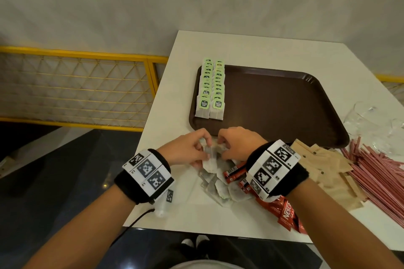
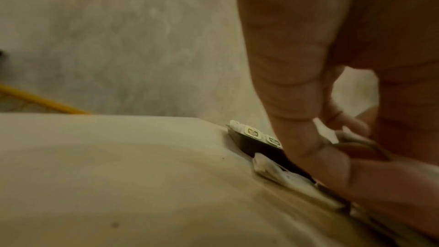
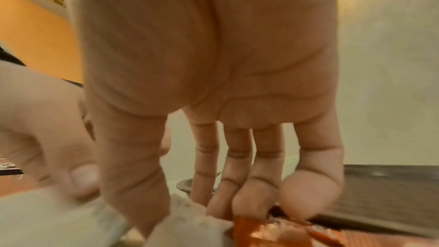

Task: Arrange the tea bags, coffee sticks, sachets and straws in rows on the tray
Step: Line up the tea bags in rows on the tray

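Brown and glossy, the tray (image 1: 273, 102) is lying on the white table (image 1: 175, 54), and every other place here is told from it. Along the tray's left side, two neat rows of green-tagged tea bags (image 1: 211, 91) are lying overlapped, running from the far rim toward the near rim. Just beyond the tray's near rim, both hands are meeting over a loose pile of tea bags (image 1: 218, 183) on the table. The left hand (image 1: 188, 148) is curling its fingers and thumb around a single tea bag (image 1: 209, 159), and the right hand (image 1: 237, 145) is pinching the same bag from the other side, so the bag is hanging between them above the pile. In the right wrist view, the right hand's fingertips (image 3: 247, 200) are pressing down among pale bags and a red packet, with the tray's dark edge just behind them. Red coffee sticks (image 1: 284, 212) are lying on the table near the tray's near right corner, partly under the right wrist. Tan paper sachets (image 1: 328, 166) are spreading just outside that same corner, and further right of them a heap of red-striped straws (image 1: 376, 172) is lying. Crumpled clear plastic (image 1: 371, 120) is sitting off the tray's right rim. A yellow mesh railing (image 1: 76, 87) is standing well to the left of the tray, past the table's edge.
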